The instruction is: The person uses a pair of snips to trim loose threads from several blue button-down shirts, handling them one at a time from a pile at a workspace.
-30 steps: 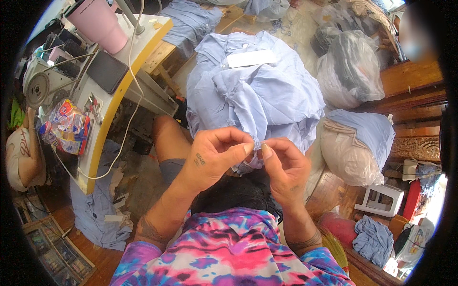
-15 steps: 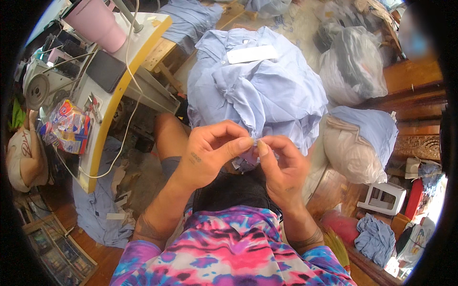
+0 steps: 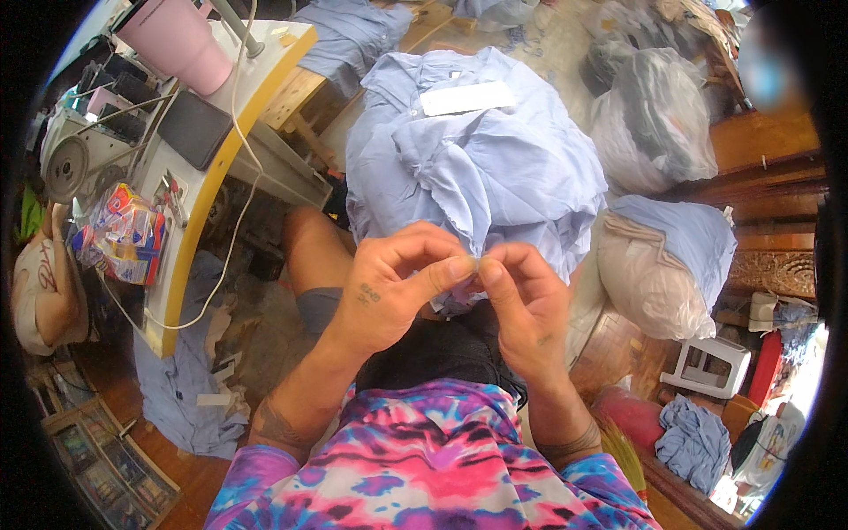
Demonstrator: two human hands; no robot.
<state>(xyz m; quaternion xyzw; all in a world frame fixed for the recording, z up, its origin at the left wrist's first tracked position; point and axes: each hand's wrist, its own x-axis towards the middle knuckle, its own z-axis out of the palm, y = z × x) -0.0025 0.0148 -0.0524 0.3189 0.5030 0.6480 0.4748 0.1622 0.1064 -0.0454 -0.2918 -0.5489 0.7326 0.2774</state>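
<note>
A light-blue garment heap is seen directly in front of the person, w/ a white tag laid nr its far edge. At the heap's near edge, cloth is pinched btwn thumb & forefinger by the L. hand — likewise by the R. hand — the fingertips set close together; the exact bit gripped is hidden. On the table, a pink cup is placed nr the far corner, a dark flat device by the yellow edge.
</note>
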